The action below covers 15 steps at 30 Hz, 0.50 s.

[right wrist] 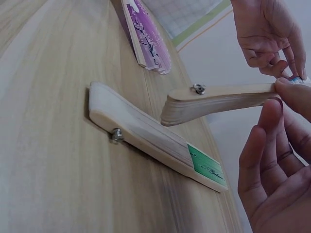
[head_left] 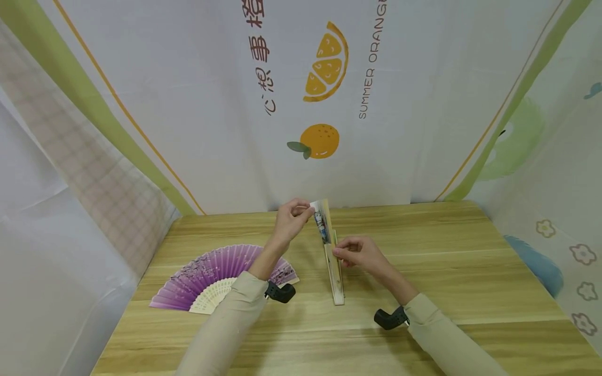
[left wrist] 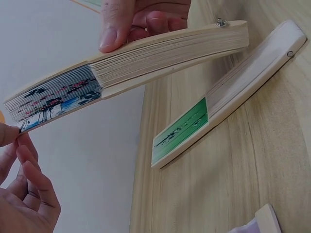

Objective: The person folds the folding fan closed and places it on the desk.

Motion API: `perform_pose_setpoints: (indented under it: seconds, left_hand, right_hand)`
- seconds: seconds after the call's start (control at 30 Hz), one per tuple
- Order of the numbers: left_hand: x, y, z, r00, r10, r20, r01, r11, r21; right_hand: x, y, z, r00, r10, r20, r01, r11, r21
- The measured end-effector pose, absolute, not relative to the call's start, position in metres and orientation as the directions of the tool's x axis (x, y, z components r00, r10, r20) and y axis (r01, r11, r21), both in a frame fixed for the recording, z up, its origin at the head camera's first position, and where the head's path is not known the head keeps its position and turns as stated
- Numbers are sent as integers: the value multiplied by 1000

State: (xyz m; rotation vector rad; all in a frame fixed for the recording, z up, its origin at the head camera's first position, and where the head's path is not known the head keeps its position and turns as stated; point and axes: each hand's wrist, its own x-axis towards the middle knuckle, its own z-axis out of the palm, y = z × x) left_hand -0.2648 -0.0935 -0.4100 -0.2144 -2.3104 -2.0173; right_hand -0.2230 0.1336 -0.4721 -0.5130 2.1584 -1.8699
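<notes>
L hand point(head_left: 289, 220) & R hand point(head_left: 363, 253) pinch folded fan point(left wrist: 165, 59) above wood-grain table point(head_left: 437, 250), orange-print backdrop point(head_left: 211, 130) (prob. cloth) behind.

Looks from the head, above the table point(head_left: 470, 282), forward and down; from each wrist, close and tilted across it. Shares between wrist views the held fan point(left wrist: 146, 58) over the table and green fan point(left wrist: 223, 97) on it.

A slim wooden folding fan point(left wrist: 160, 58) was folded nearly flat, pale ribs stacked, a metal rivet point(left wrist: 221, 23) at one end, white-and-blue leaf point(left wrist: 58, 97) with dark and red markings at the other. The left hand point(head_left: 290, 220) pinched the leaf's tip, the right hand point(head_left: 364, 253) gripped its side, holding it above the tabletop point(head_left: 432, 235).
</notes>
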Motion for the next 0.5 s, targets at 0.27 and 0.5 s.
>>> perform_pose_setpoints:
  seconds: [0.27, 0.5]
  left_hand:
    - [-263, -95, -413, -990, 85, 108, 120, 152, 981]
    - [-261, -93, -415, -993, 93, 69, 82, 143, 986]
  right_hand:
    - [-220, 134, -474, -899, -437, -25, -47, 153, -987]
    - [-218, 133, -478, -873, -487, -25, -54, 147, -988]
